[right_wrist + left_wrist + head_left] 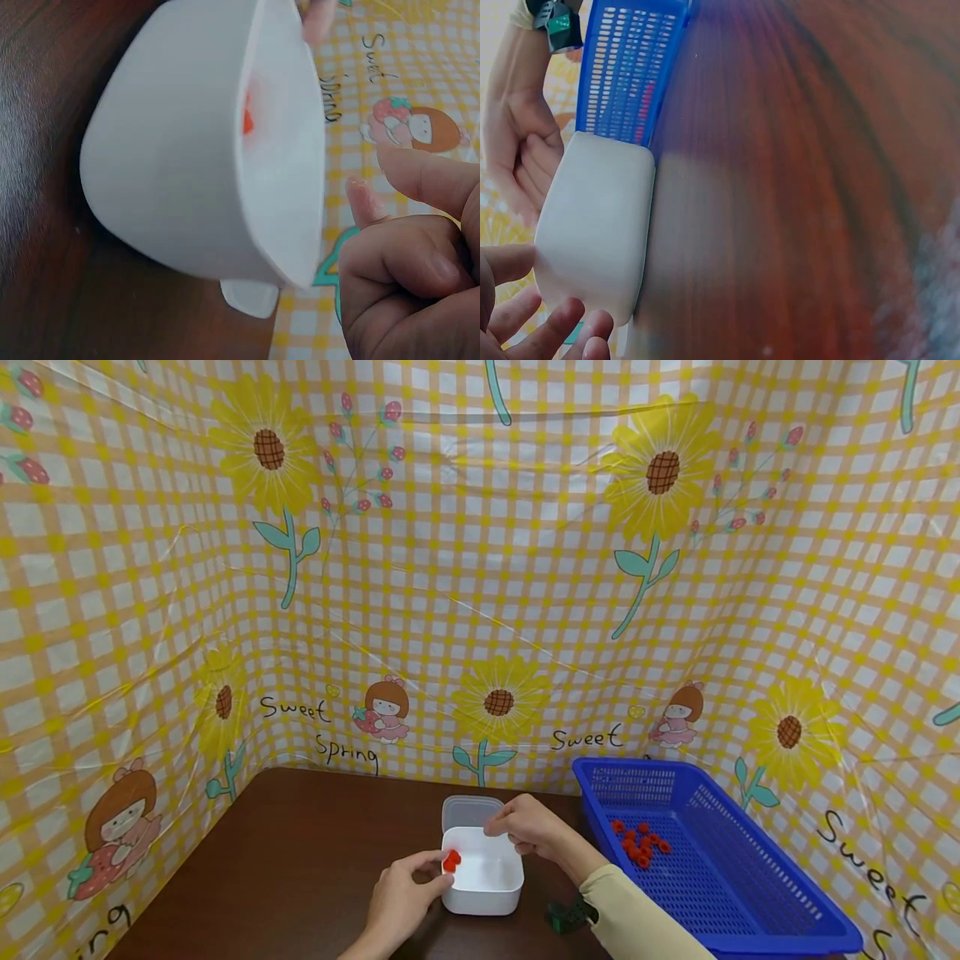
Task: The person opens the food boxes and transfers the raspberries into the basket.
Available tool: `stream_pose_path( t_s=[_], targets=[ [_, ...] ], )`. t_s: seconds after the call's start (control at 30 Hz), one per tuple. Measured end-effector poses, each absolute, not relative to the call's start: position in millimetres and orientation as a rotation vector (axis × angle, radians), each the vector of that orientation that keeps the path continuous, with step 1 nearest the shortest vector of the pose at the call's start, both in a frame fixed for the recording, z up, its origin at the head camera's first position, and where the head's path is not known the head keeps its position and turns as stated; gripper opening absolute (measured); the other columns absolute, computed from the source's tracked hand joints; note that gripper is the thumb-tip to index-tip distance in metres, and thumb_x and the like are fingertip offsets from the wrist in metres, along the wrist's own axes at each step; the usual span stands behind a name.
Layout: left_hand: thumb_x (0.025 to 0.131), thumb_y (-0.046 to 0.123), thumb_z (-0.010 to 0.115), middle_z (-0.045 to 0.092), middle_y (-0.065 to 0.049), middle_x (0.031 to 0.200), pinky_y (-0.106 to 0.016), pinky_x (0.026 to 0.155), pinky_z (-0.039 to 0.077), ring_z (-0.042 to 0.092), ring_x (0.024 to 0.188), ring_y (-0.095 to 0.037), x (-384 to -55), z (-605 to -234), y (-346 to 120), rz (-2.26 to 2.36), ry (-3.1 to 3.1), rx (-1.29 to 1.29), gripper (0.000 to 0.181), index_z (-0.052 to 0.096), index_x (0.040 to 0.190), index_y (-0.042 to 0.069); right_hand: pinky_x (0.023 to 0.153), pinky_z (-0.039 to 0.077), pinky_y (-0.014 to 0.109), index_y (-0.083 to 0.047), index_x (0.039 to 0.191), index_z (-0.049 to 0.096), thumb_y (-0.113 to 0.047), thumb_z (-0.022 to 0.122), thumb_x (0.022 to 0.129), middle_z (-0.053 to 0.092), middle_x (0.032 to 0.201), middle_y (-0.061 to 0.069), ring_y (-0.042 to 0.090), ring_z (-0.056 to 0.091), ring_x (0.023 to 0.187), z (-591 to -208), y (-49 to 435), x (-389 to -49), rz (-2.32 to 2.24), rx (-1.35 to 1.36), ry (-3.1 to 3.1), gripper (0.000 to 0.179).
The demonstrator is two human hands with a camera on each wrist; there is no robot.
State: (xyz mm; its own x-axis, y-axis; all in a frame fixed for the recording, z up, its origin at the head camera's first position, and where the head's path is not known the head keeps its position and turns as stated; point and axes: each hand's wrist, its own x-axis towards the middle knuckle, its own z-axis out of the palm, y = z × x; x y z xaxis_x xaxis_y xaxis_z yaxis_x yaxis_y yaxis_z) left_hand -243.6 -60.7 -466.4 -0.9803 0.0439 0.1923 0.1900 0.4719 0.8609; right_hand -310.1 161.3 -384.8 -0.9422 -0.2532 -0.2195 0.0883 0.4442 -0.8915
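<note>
A white plastic box [483, 903] stands upright on the table, with small red pieces [452, 861] inside at its left wall. My left hand [405, 887] rests at the box's left side. In the left wrist view its fingers [564, 319] lie fairly straight along the end of the box. My right hand [528, 825] hovers over the far right part of the rim. Its thumb and index finger stand apart with nothing between them, and its other fingers curl into the palm, as the right wrist view shows.
A translucent lid [459, 811] lies just behind the box. On the right, a blue perforated basket [723, 860] holds several small red pieces [643, 843]. The dark brown table [300, 860] meets a checked flower-print cloth [480, 568] at the back and sides.
</note>
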Motion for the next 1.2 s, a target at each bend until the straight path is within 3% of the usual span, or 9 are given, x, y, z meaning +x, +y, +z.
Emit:
stream_pose_path(
  t_s=[0.53,0.77,0.93,1.2],
  targets=[
    [0.083,0.032,0.080,0.071,0.014,0.085,-0.026,0.057,0.039,0.052,0.057,-0.003,-243,-467,-62,-1.518,-2.546,-0.232,0.032,0.076,0.114,0.023,0.044,0.022,0.021,0.008,0.100,0.074,-0.003,0.072,0.087,0.030,0.051,-0.007,0.007,0.019,0.045,-413,132,-310,-1.449,-0.195,2.371,0.017],
    [0.083,0.033,0.080,0.071,0.013,0.085,-0.026,0.056,0.039,0.052,0.056,-0.004,-242,-466,-62,-1.511,-2.551,-0.227,0.031,0.076,0.113,0.023,0.042,0.022,0.021,0.011,0.093,0.073,0.001,0.071,0.084,0.059,0.069,-0.001,0.005,0.020,0.044,-427,121,-308,-1.456,-0.223,2.392,0.014],
    [0.083,0.033,0.080,0.071,0.015,0.086,-0.026,0.055,0.037,0.049,0.058,-0.004,-243,-467,-61,-1.487,-2.549,-0.217,0.029,0.076,0.111,0.026,0.040,0.025,0.020,0.004,0.081,0.071,-0.001,0.074,0.082,0.052,0.062,-0.002,0.005,0.025,0.043,-436,117,-306,-1.396,-0.180,2.514,0.005],
    [0.083,0.034,0.080,0.071,0.015,0.086,-0.027,0.053,0.037,0.046,0.057,-0.005,-245,-468,-61,-1.458,-2.563,-0.204,0.032,0.076,0.112,0.024,0.037,0.028,0.020,-0.005,0.072,0.071,-0.006,0.077,0.077,0.042,0.054,-0.005,0.007,0.030,0.040,-442,113,-304,-1.264,-0.142,2.677,0.008]
  ],
)
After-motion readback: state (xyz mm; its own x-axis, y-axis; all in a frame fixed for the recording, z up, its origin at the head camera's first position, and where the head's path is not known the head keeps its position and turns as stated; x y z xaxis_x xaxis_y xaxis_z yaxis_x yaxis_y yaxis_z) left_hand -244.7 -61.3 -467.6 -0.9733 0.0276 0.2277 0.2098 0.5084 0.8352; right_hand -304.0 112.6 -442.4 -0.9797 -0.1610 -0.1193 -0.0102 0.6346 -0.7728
